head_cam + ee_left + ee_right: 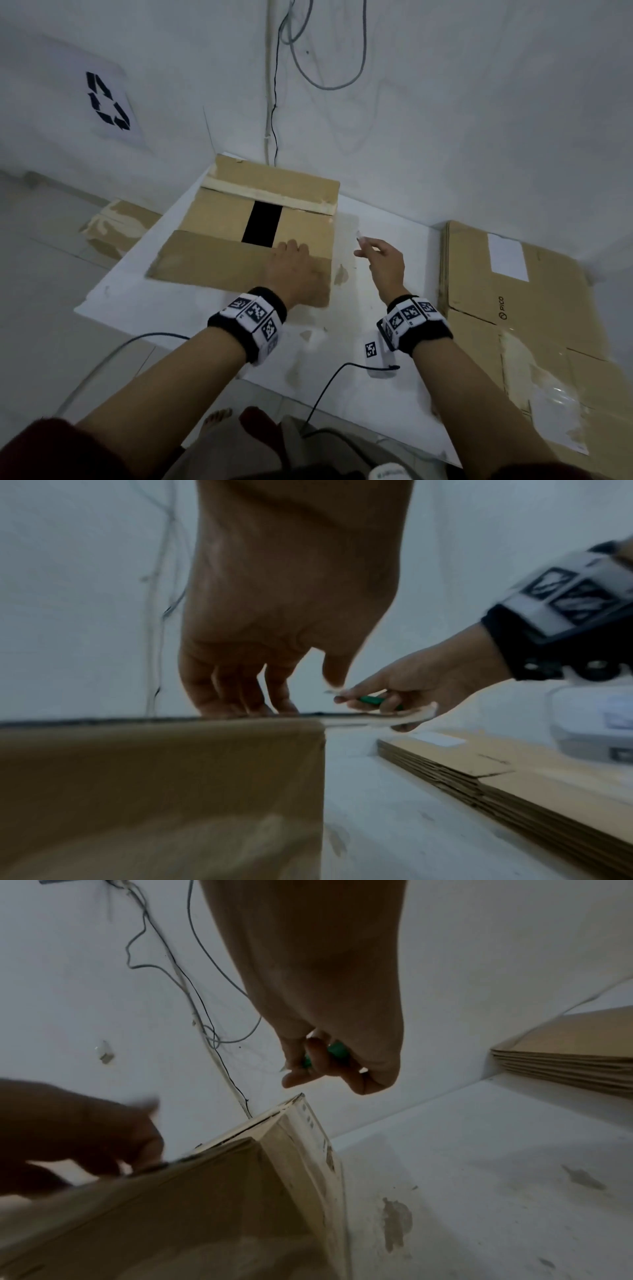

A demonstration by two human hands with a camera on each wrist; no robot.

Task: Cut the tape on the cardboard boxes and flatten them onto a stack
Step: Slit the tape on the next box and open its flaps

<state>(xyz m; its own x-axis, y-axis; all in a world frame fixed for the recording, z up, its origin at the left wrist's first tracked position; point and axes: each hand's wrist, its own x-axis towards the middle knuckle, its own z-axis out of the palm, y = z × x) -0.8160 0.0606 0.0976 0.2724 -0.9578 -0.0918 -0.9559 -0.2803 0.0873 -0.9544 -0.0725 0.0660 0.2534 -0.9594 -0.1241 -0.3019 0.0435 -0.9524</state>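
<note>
A brown cardboard box [219, 219] stands on the white table [171, 308], its top flaps lying nearly flat around a dark gap. My left hand [291, 270] rests on the near flap, fingertips [246, 696] pressing down at the flap's edge by the gap. My right hand [383, 260] hovers just right of the box, off its far right corner [294, 1104]. It grips a green-handled cutter [369, 699], blade tip [360, 236] pointing away from me. A pale tape strip crosses the far flap. A stack of flattened boxes [513, 308] lies to the right.
Loose cables [274, 102] hang down the wall behind the box. A recycling sign [108, 101] is on the left wall. Another cardboard box [113, 222] sits on the floor left of the table. The flattened stack [565, 1064] borders the table's right side.
</note>
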